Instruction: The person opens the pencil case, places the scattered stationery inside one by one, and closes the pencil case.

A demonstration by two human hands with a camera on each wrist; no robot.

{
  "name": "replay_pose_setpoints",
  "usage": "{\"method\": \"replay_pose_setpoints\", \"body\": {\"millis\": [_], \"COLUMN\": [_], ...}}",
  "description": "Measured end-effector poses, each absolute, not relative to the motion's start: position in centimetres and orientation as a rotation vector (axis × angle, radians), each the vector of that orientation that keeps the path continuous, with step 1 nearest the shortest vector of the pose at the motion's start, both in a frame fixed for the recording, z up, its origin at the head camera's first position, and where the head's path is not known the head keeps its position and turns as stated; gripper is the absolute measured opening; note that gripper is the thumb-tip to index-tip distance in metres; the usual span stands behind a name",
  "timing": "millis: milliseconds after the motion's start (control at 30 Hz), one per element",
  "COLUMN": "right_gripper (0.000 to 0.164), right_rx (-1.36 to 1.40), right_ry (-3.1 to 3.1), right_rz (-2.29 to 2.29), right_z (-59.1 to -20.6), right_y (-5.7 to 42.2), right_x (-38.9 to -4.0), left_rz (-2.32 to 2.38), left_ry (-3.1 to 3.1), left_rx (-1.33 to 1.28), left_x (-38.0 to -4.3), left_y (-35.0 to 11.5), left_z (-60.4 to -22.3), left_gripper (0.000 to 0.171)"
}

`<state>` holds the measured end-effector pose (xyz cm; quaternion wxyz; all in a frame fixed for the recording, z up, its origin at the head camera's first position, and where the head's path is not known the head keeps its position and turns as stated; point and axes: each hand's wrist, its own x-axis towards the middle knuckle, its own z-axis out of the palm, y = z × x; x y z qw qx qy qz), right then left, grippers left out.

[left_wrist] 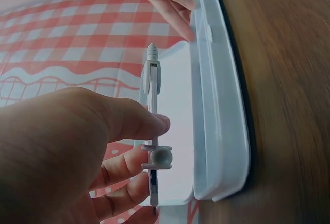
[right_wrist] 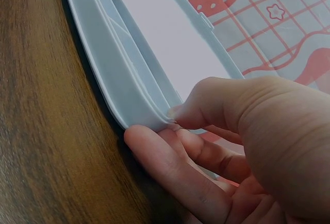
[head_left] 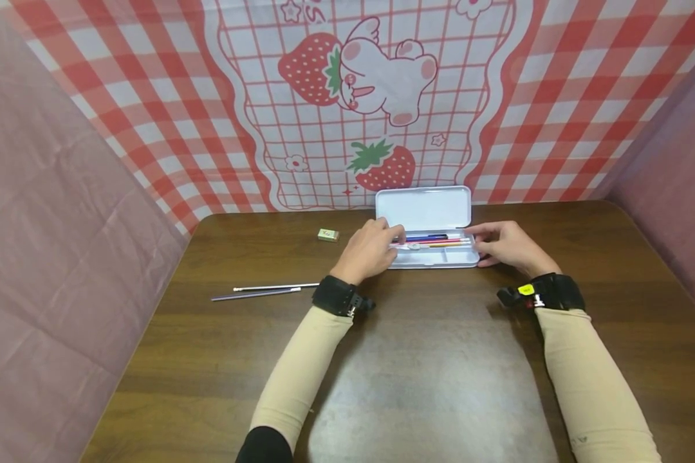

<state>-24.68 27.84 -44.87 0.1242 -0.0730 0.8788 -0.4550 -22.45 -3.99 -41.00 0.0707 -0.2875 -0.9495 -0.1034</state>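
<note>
A white pencil case point(head_left: 419, 263) stands on the table with its lid point(head_left: 423, 207) raised at the back. Pens and pencils point(head_left: 440, 241) lie in its rear compartment. Over the left end of the case, my left hand point(head_left: 367, 251) pinches a white drawing compass point(left_wrist: 153, 90) between thumb and fingers; in the left wrist view its needle end points toward the fingertips. At the case's right end is my right hand point(head_left: 509, 247). Its thumb point(right_wrist: 198, 103) presses on the rim, and the fingers bear against the outside of the end wall.
Two slim pencils point(head_left: 260, 294) lie side by side on the brown wooden table point(head_left: 428, 360), left of my left wrist. A small green-and-white box-shaped eraser point(head_left: 327, 235) lies behind them. A red checked cloth point(head_left: 237, 116) hangs behind the table's far edge.
</note>
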Motion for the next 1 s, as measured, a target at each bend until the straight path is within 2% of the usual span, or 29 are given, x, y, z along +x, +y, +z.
{"method": "replay_pose_setpoints", "body": {"millis": [300, 1000], "right_gripper": [0.041, 0.041], "right_rx": [-0.223, -0.217], "right_ry": [2.544, 2.553], "right_rz": [-1.354, -1.339], "right_z": [-45.0, -44.7], "right_y": [27.5, 27.8], "right_x": [-24.9, -24.7], "left_rz": [-0.333, -0.376], "left_ry": [-2.82, -2.81], "left_rx": [-0.881, -0.838], "left_x": [-22.3, -22.8], "left_y": [-3.2, -2.2], "left_z": [-40.7, -42.6], "left_gripper": [0.023, 0.019]}}
